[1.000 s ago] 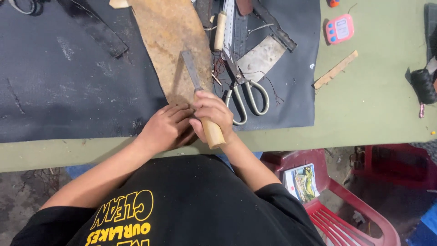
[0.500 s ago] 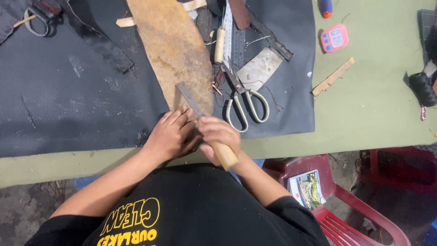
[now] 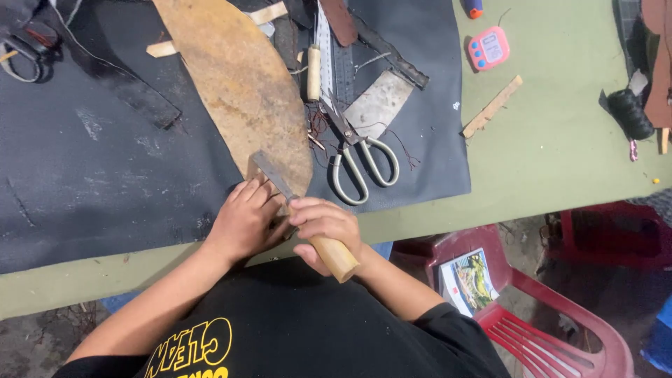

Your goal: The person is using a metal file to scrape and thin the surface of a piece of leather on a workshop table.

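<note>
— Where does the camera sit?
— On the person's head, looking almost straight down, close over the green table.
— What fills the near edge?
— Their black shirt; the red chair, near right, is probably floor level.

Knife blade partly covered by right hand; handle end alone shown below the fist. Leather cut off at top edge, its near tip hidden under left hand. Second scissors cropped at left edge. Timer display too small to be read.
</note>
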